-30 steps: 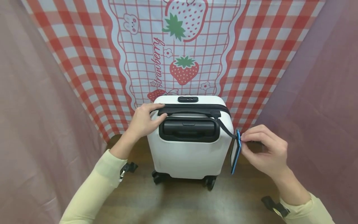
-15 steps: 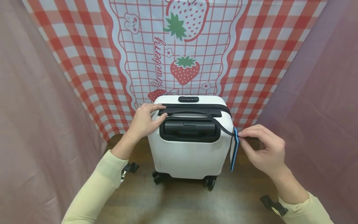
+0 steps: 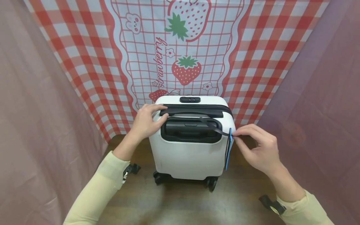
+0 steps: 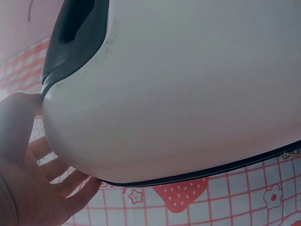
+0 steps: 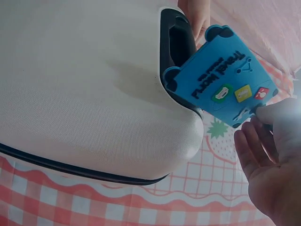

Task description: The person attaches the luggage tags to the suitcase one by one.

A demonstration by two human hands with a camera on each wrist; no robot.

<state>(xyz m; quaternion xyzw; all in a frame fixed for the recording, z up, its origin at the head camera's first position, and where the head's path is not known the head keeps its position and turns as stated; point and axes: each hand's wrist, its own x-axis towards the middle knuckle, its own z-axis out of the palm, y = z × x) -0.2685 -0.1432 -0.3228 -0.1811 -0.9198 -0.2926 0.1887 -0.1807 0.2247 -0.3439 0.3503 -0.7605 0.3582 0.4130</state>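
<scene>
A white suitcase stands upright on its black wheels, its black carry handle on top. My left hand rests on the suitcase's top left corner, thumb at the near side and fingers extended over the corner. At the right side, my right hand pinches the upper edge of a blue luggage tag between thumb and forefinger. A black strap runs from the tag across the pull-handle recess to the carry handle. In the right wrist view, the luggage tag shows "Travel World" and small coloured pictures.
A black combination lock sits on the suitcase's far top edge. Behind hangs a red checked strawberry cloth. Pinkish cloth covers both sides, and wooden floor lies below.
My right hand has moved left with the luggage tag, bringing it against the suitcase's side. The strap's upper end has slid left along the carry handle. My left hand stays in place.
</scene>
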